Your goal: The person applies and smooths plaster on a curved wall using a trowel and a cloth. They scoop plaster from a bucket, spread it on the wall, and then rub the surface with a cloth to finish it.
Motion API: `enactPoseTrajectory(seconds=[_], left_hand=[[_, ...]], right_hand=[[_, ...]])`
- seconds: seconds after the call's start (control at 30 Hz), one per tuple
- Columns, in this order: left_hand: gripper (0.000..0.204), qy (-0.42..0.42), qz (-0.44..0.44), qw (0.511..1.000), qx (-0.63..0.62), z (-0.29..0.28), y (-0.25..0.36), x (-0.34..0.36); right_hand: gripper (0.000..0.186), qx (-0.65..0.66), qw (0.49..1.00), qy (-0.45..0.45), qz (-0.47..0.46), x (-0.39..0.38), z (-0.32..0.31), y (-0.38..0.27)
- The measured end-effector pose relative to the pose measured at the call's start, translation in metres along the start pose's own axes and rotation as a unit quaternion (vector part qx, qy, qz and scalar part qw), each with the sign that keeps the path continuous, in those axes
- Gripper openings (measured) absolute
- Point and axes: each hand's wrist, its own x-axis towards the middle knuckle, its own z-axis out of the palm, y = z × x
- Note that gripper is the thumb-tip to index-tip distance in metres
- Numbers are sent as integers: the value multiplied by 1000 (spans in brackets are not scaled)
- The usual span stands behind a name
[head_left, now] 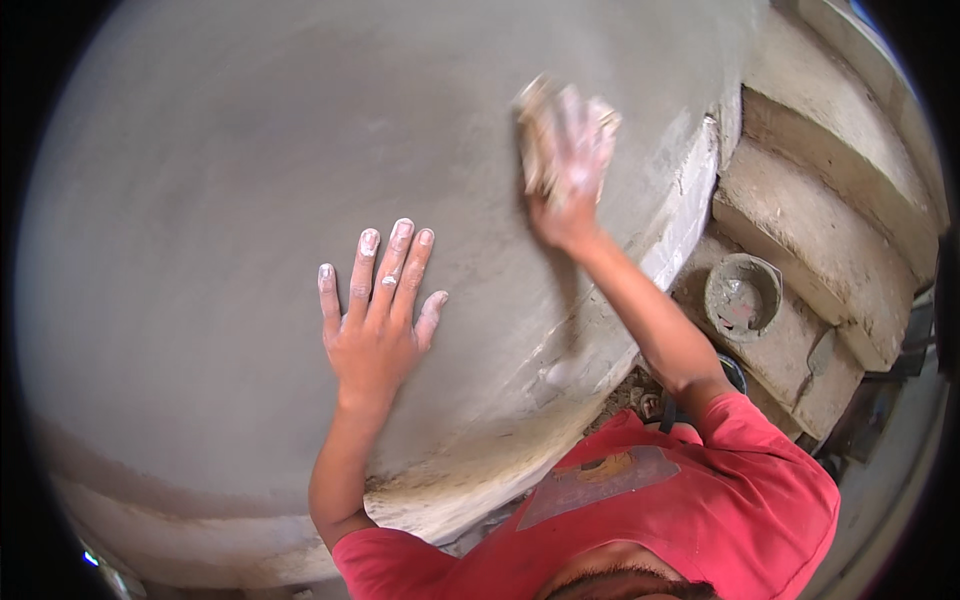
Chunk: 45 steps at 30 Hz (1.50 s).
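Observation:
My left hand (376, 330) lies spread, palm down, on a smooth grey plastered surface (220, 220), its fingertips marked with whitish residue. Up and to the right, my right hand (574, 180) is blurred by motion. It grips a light tan block (536, 125), perhaps a sponge or pad, against the same plaster; its exact kind is unclear. A pale, rough edge (680, 215) borders the plastered surface on the right, below that hand.
Concrete steps (830, 170) curve along the right side. On a lower step stand a small bucket (741, 298) with grey residue inside and, beside it, a trowel (823, 355). My red shirt and forearms fill the lower middle.

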Motion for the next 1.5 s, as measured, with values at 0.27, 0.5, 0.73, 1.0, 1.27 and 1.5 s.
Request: enactPoseTrajectory(seconds=[0.27,0.5,0.73,1.0,1.27,1.5], left_hand=[[69,-29,-30,999,-10,-1,-6,-12],[65,-18,-66,998,7,-8,-36,-48],[70,11,-88,996,27,6,-40,-68],[81,19,-250,967,51,23,-24,-119],[89,81,-514,854,2,45,17,-139],[87,107,-705,697,-72,70,84,-182]], right_hand=[[53,36,979,-153,-127,17,0,-80],[56,54,997,-34,41,86,12,-79],[50,75,982,-106,-135,4,8,-91],[60,81,981,-135,-111,57,16,-155],[63,13,993,-88,-78,6,19,-116],[52,26,947,-187,-258,-132,13,-95]])
